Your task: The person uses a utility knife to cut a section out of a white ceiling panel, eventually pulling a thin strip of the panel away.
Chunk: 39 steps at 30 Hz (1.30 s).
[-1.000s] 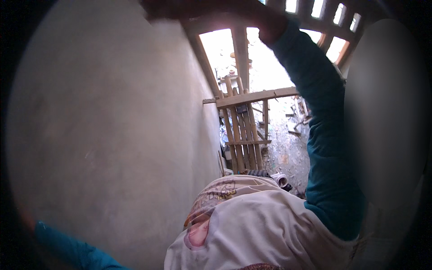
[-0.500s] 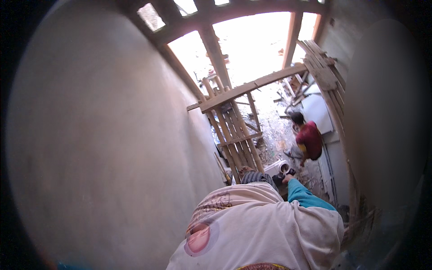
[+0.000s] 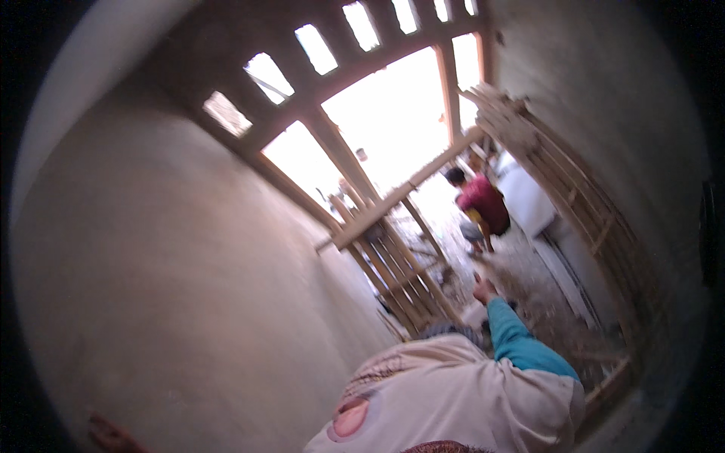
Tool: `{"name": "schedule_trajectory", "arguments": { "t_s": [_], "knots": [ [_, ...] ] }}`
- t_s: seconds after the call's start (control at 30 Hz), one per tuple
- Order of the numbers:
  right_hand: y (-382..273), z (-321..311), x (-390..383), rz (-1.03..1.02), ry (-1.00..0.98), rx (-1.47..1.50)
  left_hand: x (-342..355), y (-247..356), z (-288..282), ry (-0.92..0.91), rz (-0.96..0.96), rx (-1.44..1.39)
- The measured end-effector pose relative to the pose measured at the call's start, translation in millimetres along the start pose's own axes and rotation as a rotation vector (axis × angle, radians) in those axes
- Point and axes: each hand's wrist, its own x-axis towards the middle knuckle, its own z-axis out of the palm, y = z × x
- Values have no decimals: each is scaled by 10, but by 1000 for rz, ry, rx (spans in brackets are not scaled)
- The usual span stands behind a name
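Note:
My right hand [image 3: 485, 288], beyond a teal sleeve [image 3: 517, 336], is held out in front of me. One finger stretches up from it, and I make out nothing in its grasp. Beyond it a person in a dark red shirt [image 3: 485, 202] squats on the floor below. My left hand [image 3: 115, 436] shows dark and blurred at the lower left, beside the grey plastered wall [image 3: 181, 279]. Its fingers look stretched out, though whether they touch the wall I cannot tell. Striped cloth [image 3: 449, 331] shows past my pale shirt [image 3: 453, 389].
A wooden beam [image 3: 411, 185] crosses between the walls, with slatted planks [image 3: 408, 275] at its left end. More rough planks [image 3: 574, 177] run along the right wall. White panels [image 3: 529, 204] lean below them. A bright window frame [image 3: 310, 106] fills the far end.
My right hand has lifted away from the dark object and white bucket. My left hand has come into view at lower left. The view has tilted, and the squatting person appears farther off.

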Motion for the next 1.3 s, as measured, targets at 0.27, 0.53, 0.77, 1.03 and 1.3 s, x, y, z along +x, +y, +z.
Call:
{"name": "schedule_trajectory", "arguments": {
  "t_s": [0.27, 0.53, 0.77, 1.03, 1.3],
  "knots": [
    [410, -33, 275, -87, -91, -267, -1298, 877, -233, -63, 62, -111],
    [136, -553, 347, -19, -199, -509, -1287, 1126, -263, -104, -12, -105],
    [-632, -449, 167, -188, -195, -391, -1209, 1118, -307, -63, 29, -121],
    [-269, 391, 209, -190, -346, -546, -1373, 957, -188, -159, 21, -121],
    [982, 1170, 251, 4, -439, -575, -1245, 975, -218, -162, 80, -167]
  ]
}}
